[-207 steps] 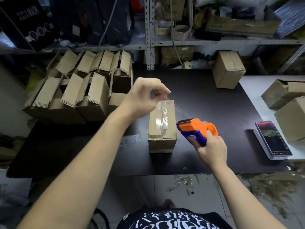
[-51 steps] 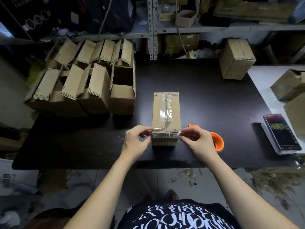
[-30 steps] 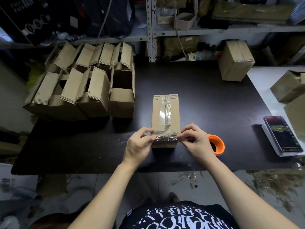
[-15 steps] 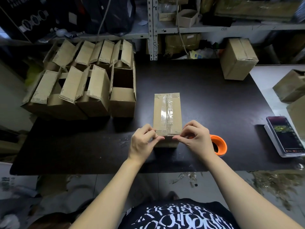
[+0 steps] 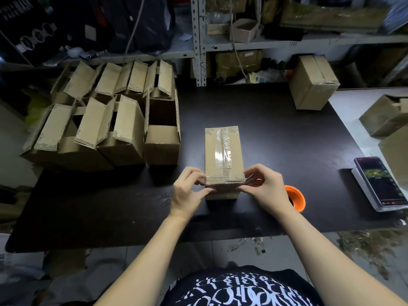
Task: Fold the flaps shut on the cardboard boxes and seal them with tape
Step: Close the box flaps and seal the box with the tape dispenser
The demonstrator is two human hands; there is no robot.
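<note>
Box (image 5: pixel 223 155) sits taped at the near middle of the dark counter (image 5: pixel 276 129); left hand (image 5: pixel 187 193) and right hand (image 5: pixel 265 188) each pinch its near top corners, fingers curled. Left of the box are open boxes (image 5: pixel 99 129), just right a dispenser (image 5: pixel 295 197), farther right a phone (image 5: pixel 379 182). Behind the box is a cluttered shelf (image 5: pixel 242 47), and nearer than it a littered floor (image 5: pixel 220 250).

Taped box (image 5: pixel 223 155) mid-table (image 5: pixel 276 133); open boxes (image 5: pixel 106 129) left, phone (image 5: pixel 379 181) right.

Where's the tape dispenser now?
Head view: the orange tape dispenser lies on the black table, just right of the taped box, partly hidden behind the right hand.
</note>
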